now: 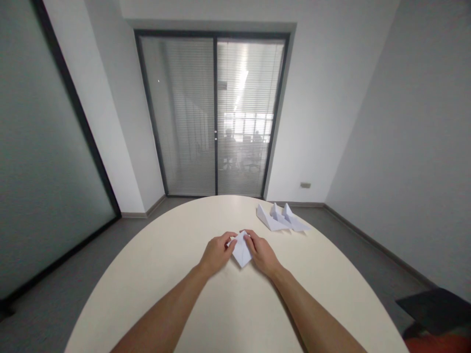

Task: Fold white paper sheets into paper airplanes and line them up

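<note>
A small diamond of folded white paper [242, 252] is held between my two hands, one corner pointing toward me. My left hand [218, 252] pinches its left corner between thumb and fingers. On the other side my right hand [262, 251] grips the right edge, its thumb lying on the paper and its fingers curled behind. The fingertips beneath the paper are partly hidden. Beyond my right hand, several folded paper boats [281, 220] stand close together on the table.
The round cream table [147, 284] fills the space before me, its curved far edge near a glass door [176, 122] with blinds. At lower right is a dark chair-like object [437, 309] with something orange below. Pale walls [331, 98] rise around.
</note>
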The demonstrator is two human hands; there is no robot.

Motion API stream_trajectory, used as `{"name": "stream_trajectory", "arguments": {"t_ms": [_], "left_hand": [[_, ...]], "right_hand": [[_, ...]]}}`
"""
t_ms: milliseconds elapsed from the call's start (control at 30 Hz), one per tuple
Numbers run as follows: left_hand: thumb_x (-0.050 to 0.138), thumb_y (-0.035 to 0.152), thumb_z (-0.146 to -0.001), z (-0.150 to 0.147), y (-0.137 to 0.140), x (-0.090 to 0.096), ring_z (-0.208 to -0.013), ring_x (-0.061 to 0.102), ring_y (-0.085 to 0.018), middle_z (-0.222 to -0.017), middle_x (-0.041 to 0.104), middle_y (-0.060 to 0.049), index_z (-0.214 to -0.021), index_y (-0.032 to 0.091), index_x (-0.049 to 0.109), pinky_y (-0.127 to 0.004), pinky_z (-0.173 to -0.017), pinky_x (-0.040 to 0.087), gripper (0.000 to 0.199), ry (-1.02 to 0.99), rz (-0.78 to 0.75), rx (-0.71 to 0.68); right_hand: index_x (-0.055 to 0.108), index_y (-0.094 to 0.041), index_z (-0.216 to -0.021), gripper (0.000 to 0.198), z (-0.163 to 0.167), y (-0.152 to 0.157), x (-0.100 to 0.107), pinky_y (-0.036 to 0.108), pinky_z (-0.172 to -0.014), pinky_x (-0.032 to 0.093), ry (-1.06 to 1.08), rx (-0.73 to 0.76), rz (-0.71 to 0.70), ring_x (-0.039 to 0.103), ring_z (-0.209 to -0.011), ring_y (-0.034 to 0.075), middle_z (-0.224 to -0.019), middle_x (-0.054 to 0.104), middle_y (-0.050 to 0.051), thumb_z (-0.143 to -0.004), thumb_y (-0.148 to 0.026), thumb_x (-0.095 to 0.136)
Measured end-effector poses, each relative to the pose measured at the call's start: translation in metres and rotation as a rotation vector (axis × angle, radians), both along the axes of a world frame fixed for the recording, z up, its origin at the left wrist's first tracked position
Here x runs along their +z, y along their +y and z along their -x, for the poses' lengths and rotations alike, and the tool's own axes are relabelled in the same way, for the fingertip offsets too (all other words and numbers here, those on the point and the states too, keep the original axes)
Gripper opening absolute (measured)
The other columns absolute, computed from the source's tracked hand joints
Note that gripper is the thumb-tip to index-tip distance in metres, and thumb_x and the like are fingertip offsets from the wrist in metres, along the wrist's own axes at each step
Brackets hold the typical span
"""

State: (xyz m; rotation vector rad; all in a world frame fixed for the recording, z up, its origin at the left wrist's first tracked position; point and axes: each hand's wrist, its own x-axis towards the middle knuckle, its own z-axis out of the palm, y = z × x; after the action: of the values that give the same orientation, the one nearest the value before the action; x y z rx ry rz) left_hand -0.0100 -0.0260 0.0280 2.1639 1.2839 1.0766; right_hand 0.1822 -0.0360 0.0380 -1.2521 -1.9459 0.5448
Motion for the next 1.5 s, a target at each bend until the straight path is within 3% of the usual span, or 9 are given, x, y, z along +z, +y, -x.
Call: {"name": "stream_trajectory", "arguments": {"t_ms": [300, 433, 533, 633, 733, 833, 1067, 1267, 1500], "left_hand": [[0.049, 0.031, -0.097, 0.000, -0.001, 0.000, -0.083, 0.065, -0.018, -0.093, 0.071, -0.004, -0.114, 0.024, 0.066, -0.026, -0.072, 0.043, 0.025, 0.252, -0.027, 0.138], [0.048, 0.025, -0.098, -0.001, 0.000, 0.000, -0.091, 0.064, -0.021, -0.098, 0.070, -0.006, -0.111, 0.021, 0.066, -0.029, -0.080, 0.046, 0.024, 0.362, -0.069, 0.204], [0.047, 0.020, -0.097, -0.001, 0.000, 0.001, -0.098, 0.061, -0.022, -0.102, 0.070, -0.007, -0.104, 0.020, 0.068, -0.032, -0.088, 0.046, 0.023, 0.394, -0.134, 0.163], [0.046, 0.018, -0.096, 0.000, 0.001, 0.000, -0.102, 0.061, -0.021, -0.106, 0.070, -0.006, -0.103, 0.020, 0.070, -0.033, -0.093, 0.046, 0.025, 0.392, -0.160, 0.082], [0.044, 0.021, -0.097, 0.000, 0.000, -0.003, -0.115, 0.058, -0.021, -0.121, 0.068, -0.006, -0.117, 0.021, 0.067, -0.034, -0.103, 0.043, 0.031, 0.395, -0.169, -0.059], [0.039, 0.028, -0.099, 0.000, -0.004, -0.004, -0.135, 0.045, -0.025, -0.145, 0.053, -0.008, -0.138, 0.018, 0.053, -0.043, -0.114, 0.032, 0.043, 0.482, -0.133, -0.143], [0.027, 0.043, -0.102, -0.002, -0.012, 0.001, -0.150, 0.018, -0.027, -0.161, 0.024, -0.012, -0.153, 0.015, 0.031, -0.051, -0.120, 0.017, 0.058, 0.645, 0.013, -0.158], [0.021, 0.032, -0.102, -0.002, -0.012, 0.002, -0.150, 0.018, -0.025, -0.161, 0.023, -0.013, -0.153, 0.011, 0.029, -0.049, -0.120, 0.019, 0.056, 0.681, -0.001, -0.166], [0.025, 0.030, -0.100, -0.003, -0.011, -0.002, -0.149, 0.021, -0.025, -0.160, 0.025, -0.017, -0.151, 0.004, 0.029, -0.043, -0.121, 0.021, 0.058, 0.661, 0.001, -0.119]], "right_hand": [[0.052, -0.021, -0.133, 0.040, 0.000, 0.004, -0.010, 0.029, -0.069, 0.046, -0.113, -0.141, -0.046, 0.065, -0.075, 0.020, -0.085, 0.070, 0.004, -0.097, -0.038, 0.044], [0.056, -0.021, -0.131, 0.039, -0.002, 0.005, -0.013, 0.032, -0.087, 0.049, -0.093, -0.054, -0.140, 0.064, -0.094, 0.019, -0.113, 0.067, 0.008, -0.093, -0.031, 0.051], [0.068, -0.021, -0.118, 0.032, -0.001, 0.002, -0.010, 0.036, -0.101, 0.043, -0.215, 0.019, -0.189, 0.059, -0.111, 0.023, -0.123, 0.065, 0.010, -0.088, -0.031, 0.060], [0.071, -0.024, -0.116, 0.031, 0.000, -0.001, -0.006, 0.038, -0.102, 0.042, -0.331, 0.054, -0.180, 0.058, -0.113, 0.025, -0.122, 0.067, 0.008, -0.087, -0.034, 0.063], [0.069, -0.025, -0.121, 0.033, 0.000, -0.002, -0.002, 0.038, -0.103, 0.042, -0.397, 0.036, -0.175, 0.058, -0.115, 0.025, -0.124, 0.067, 0.008, -0.092, -0.035, 0.057], [0.067, -0.023, -0.126, 0.036, 0.000, -0.001, -0.003, 0.038, -0.104, 0.040, -0.450, -0.025, -0.171, 0.057, -0.118, 0.025, -0.127, 0.066, 0.010, -0.095, -0.033, 0.051], [0.065, -0.017, -0.127, 0.039, 0.000, 0.003, -0.009, 0.038, -0.109, 0.037, -0.470, -0.110, -0.156, 0.053, -0.125, 0.026, -0.132, 0.063, 0.013, -0.096, -0.031, 0.047], [0.067, -0.016, -0.121, 0.034, -0.002, 0.006, -0.014, 0.036, -0.108, 0.038, -0.357, -0.092, -0.143, 0.055, -0.121, 0.024, -0.128, 0.065, 0.012, -0.093, -0.029, 0.050], [0.068, -0.015, -0.097, 0.020, 0.000, 0.010, -0.017, 0.038, -0.105, 0.040, -0.238, -0.166, -0.078, 0.056, -0.121, 0.026, -0.117, 0.068, 0.015, -0.086, -0.031, 0.062]]}}
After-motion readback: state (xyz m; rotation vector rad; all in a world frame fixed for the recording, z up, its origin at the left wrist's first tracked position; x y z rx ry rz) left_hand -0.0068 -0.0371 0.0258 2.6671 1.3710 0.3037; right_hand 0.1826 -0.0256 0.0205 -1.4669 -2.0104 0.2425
